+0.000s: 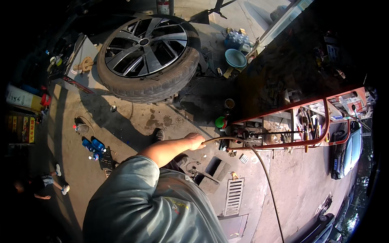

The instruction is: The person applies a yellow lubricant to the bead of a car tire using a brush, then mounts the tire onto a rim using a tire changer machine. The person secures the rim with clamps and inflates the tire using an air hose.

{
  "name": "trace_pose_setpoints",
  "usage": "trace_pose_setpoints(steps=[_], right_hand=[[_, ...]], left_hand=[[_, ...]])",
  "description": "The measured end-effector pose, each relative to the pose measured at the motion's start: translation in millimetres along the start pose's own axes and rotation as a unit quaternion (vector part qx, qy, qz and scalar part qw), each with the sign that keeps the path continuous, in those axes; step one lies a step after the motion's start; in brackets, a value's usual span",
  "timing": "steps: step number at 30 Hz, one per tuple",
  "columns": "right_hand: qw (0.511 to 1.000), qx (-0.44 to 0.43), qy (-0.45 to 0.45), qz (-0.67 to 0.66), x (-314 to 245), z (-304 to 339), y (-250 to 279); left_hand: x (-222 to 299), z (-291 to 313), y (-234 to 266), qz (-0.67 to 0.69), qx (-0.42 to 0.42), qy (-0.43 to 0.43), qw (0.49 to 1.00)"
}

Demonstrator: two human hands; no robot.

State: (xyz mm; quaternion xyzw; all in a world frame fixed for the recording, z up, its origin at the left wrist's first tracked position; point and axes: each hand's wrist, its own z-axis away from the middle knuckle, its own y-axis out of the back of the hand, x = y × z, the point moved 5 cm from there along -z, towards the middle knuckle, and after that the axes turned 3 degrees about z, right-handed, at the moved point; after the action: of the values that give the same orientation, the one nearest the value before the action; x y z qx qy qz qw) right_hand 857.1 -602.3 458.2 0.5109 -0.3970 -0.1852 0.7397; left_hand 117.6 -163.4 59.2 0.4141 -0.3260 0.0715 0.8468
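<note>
Dark brown hose (221,138) leads out of the left hand (195,141), arches to the right and runs down past the lower edge of the view. That hand is closed around it, fingers curled, at the end of an outstretched arm in a grey-green sleeve (121,194); whether any hose continues beyond the fist is hard to make out. The right hand is out of view, so I cannot tell how it stands.

Beyond the fist and to the left, well apart from it, a large wheel (144,42) shows its spoked face upward, a tyre (142,94) around the rim. To the right, a red-framed trolley (327,117) carries assorted tools, with the hose passing just beside its near end. A pale blue basin (236,58) sits farther off. Blue-filled bottles (97,145) lie on the concrete floor (65,133) at left, and a slotted drain grate (234,196) is set into it nearer the person.
</note>
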Motion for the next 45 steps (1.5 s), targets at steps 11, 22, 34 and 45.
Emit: trace_pose_setpoints(steps=[11,22,34,45], right_hand=[[0.779,-0.201,0.469,-0.365,-491.1,97.6,73.4],[0.667,-0.365,0.25,-0.599,-587.9,69.1,-9.1],[0.266,-0.164,-0.069,-0.947,-561.9,112.1,-20.2],[0.128,-0.227,-0.124,-0.957,-590.4,87.6,-76.1]], left_hand=[[255.5,61.6,80.1,-0.195,0.074,-0.494,0.844],[215.7,-43.9,184.9,0.15,0.033,-0.334,0.93],[281.8,-215.4,161.8,0.113,-0.027,-0.252,0.961],[396.5,-319.1,112.7,0.09,0.101,-0.278,0.951]])
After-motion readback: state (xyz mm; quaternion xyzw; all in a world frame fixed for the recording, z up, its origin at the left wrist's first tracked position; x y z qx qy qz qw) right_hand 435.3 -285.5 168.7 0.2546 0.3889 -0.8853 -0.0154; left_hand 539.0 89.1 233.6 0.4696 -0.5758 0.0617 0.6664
